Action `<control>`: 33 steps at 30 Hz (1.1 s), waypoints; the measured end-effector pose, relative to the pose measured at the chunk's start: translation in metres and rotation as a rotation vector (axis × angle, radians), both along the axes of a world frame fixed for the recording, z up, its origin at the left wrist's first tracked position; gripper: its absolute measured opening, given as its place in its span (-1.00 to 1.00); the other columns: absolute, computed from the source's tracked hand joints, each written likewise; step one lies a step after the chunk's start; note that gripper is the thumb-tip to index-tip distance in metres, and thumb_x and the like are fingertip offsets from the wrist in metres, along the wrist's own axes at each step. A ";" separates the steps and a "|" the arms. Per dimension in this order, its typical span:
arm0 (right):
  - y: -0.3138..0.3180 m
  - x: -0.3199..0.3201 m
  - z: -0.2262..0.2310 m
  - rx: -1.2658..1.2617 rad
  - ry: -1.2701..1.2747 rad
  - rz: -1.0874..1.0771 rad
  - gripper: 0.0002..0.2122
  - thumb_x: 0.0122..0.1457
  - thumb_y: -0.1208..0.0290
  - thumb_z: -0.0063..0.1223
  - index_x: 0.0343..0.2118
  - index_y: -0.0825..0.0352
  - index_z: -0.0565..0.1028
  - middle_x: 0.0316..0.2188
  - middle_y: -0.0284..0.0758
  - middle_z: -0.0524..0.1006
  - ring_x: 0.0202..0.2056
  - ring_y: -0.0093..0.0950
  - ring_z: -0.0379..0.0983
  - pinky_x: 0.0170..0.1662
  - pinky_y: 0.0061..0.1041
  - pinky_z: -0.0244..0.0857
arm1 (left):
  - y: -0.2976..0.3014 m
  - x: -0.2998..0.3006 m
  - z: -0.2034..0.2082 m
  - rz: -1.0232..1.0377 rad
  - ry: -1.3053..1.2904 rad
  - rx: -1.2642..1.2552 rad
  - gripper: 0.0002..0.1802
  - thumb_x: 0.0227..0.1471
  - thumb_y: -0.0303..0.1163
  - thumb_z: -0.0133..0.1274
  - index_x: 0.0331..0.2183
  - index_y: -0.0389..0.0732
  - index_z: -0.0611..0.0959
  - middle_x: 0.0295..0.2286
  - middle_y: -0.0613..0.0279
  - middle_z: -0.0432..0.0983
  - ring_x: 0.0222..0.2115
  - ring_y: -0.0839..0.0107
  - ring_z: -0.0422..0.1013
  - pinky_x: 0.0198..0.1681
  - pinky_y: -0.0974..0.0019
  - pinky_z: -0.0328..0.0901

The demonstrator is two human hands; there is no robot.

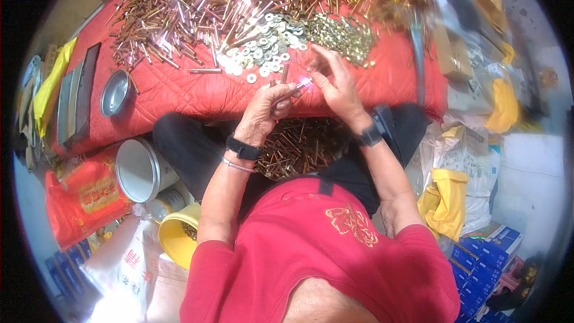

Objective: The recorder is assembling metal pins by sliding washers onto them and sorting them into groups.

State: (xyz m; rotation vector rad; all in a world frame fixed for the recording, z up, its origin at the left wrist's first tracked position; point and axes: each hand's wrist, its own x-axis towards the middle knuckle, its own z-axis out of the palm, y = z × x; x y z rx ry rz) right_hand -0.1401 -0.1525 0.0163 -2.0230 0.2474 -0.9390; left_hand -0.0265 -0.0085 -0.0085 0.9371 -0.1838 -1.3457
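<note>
My left hand is closed around a few slim metal bolts, which stick out past the fingers at different angles. Close beside it, my right hand has its thumb and forefinger apart near the bolts' ends. A bright glare there hides whether the right thumb touches a bolt. Just beyond both hands, flat round washers are heaped on a red quilted cover. Small brass-coloured nuts form a pile to their right. Behind these spreads a large heap of long copper-coloured bolts.
More bolts lie between my legs. A metal bowl sits at the cover's left. Below it stand a white bucket and a yellow bucket. On the right are yellow bags, a cardboard box and blue boxes.
</note>
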 end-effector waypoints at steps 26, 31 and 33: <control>-0.134 0.043 -0.017 -0.412 0.253 -0.286 -0.91 0.07 0.49 -0.04 -0.37 0.31 0.50 -0.40 -0.21 0.47 -0.32 -0.20 0.45 -0.25 -0.29 0.33 | -0.006 0.013 0.018 0.221 -0.537 0.191 -0.68 0.16 -0.15 -0.04 -0.25 -0.23 0.57 -0.70 0.51 0.17 -0.71 0.72 0.05 -0.66 0.59 -0.04; -0.220 0.070 -0.040 -1.002 0.414 -0.397 -0.92 -0.04 0.45 -0.01 -0.50 0.10 0.50 -0.42 -0.31 0.39 -0.32 -0.32 0.42 -0.33 -0.32 0.34 | -0.009 0.023 -0.004 0.229 -0.134 0.069 -0.57 0.19 -0.09 -0.14 -0.23 -0.31 0.54 -0.68 0.43 0.29 -0.74 0.66 0.15 -0.75 0.58 -0.01; -0.241 0.075 -0.046 -1.120 0.369 -0.390 -0.93 -0.06 0.40 0.00 -0.50 0.06 0.51 -0.43 -0.36 0.36 -0.33 -0.38 0.40 -0.37 -0.37 0.33 | -0.016 0.017 0.002 0.248 -0.059 0.070 -0.56 0.20 -0.10 -0.15 -0.26 -0.34 0.53 -0.64 0.39 0.30 -0.70 0.67 0.18 -0.73 0.59 0.04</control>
